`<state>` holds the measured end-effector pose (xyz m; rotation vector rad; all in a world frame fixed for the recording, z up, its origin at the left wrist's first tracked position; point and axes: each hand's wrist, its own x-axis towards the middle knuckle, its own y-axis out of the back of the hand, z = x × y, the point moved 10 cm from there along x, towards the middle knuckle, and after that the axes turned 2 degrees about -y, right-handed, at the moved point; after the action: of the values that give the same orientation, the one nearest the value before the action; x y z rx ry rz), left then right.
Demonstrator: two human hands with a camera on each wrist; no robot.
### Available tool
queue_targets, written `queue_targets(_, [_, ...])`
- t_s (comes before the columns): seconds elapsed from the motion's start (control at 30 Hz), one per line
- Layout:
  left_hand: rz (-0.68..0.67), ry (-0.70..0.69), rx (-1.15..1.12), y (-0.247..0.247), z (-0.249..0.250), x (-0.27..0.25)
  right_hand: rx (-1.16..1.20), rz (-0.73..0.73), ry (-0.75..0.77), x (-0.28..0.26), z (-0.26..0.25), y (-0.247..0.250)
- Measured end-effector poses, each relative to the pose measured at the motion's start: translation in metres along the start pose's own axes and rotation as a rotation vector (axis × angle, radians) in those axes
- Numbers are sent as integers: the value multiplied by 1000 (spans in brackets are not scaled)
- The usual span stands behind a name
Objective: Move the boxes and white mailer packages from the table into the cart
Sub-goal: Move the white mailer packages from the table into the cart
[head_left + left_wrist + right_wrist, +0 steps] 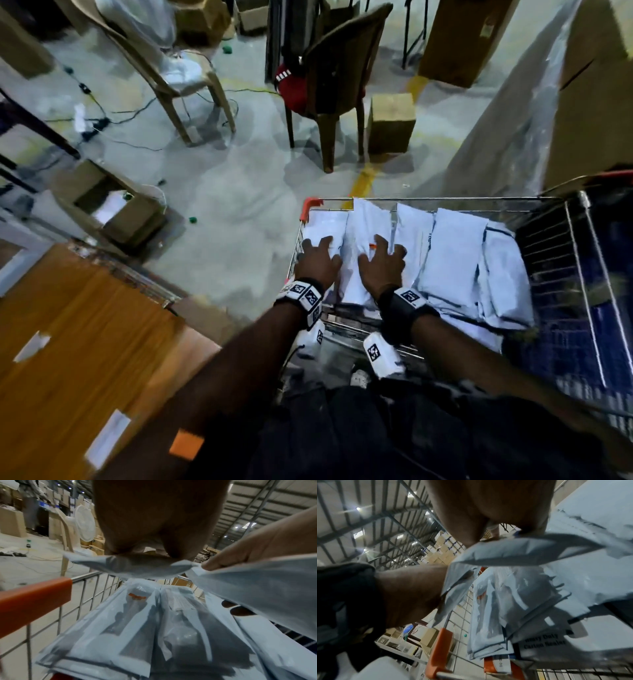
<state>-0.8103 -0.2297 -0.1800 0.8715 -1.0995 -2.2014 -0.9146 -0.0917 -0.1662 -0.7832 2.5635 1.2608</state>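
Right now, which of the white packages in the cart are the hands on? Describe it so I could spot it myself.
Find the wire cart with orange corner guards, lower right in the head view, filled with a row of white mailer packages. At the row's left end, the left hand and right hand rest with fingers spread on one mailer. Unlike its neighbours, it shows a small orange mark between the hands.

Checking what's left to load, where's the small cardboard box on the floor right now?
In the head view the small cardboard box stands on the floor beyond the cart, just right of the dark brown chair.
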Motion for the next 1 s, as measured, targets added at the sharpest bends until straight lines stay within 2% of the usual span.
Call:
queue_targets(0.17, [-76, 34, 81, -12, -1, 23, -192, -235, 86, 33, -1, -24])
queue_targets(0.33, [-235, -18, 184, -32, -9, 22, -501, -347, 368, 55, 0, -29])
queue_targets(0.5, [-315, -10, 228, -44, -15, 36, -719, -472, 443, 74, -3, -49])
queue_targets(0.6, [-334, 5, 246, -48, -18, 43, -815, -474, 469, 81, -1, -65])
queue_targets(0.73, [-331, 15, 250, -50, -19, 43, -816, -457, 450, 82, 3, -74])
queue_targets(0.83, [-309, 26, 213, -44, -22, 39, -779, -449, 429, 77, 1, -71])
queue_targets(1.0, [-243, 27, 66, -18, -19, 19, -584, -333, 409, 57, -19, -53])
